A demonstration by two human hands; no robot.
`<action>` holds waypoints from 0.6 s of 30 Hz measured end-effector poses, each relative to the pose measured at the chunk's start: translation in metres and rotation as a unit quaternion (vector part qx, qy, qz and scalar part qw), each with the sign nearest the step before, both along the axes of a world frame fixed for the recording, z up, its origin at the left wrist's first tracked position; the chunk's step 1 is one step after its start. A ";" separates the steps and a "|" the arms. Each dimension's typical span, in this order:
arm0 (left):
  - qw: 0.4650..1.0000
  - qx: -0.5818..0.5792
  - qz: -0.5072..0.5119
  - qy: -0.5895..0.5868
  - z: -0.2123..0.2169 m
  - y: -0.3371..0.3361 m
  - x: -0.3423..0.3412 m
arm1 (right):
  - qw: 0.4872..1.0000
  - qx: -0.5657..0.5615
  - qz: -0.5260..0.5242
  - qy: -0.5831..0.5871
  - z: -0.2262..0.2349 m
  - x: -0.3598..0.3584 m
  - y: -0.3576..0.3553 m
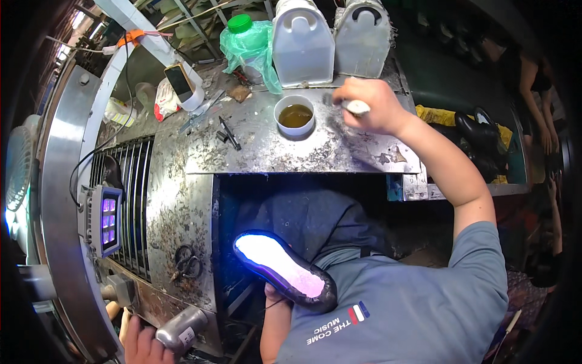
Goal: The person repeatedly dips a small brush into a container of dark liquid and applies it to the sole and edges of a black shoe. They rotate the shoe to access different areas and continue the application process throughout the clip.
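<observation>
My left hand (273, 293) grips a black shoe upper (327, 294) from below, mostly hidden beneath it. The upper lies bottom side up in front of my shirt, and its pale bottom glows blue-white to pink under violet light. Off to the right, over the metal bench (242, 155), my right hand (373, 106) is closed around a brush (357, 108). The pale end of the handle points toward me, and the bristle end is blurred. Just left of that hand stands a white cup (295, 129) of amber-brown liquid, apart from the brush.
A lit violet lamp (103, 218) stands left beside a metal grille (136, 182). White containers (303, 54) and a green-lidded jar (240, 24) line the back. Black shoes (479, 136) lie right on yellow cloth. Another person's hand (145, 346) is by a metal cylinder (182, 329).
</observation>
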State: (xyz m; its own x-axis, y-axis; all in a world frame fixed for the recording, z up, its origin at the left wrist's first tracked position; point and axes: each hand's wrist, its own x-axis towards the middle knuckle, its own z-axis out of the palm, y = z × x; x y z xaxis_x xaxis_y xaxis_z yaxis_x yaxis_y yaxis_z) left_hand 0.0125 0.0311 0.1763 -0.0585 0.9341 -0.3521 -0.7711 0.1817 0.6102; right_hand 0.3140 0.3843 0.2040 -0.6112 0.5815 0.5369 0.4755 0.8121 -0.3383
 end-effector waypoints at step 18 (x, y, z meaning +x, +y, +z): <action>0.995 0.073 0.042 -0.061 -0.106 -0.014 0.004 | 0.991 -0.116 -0.060 0.019 -0.002 -0.081 0.034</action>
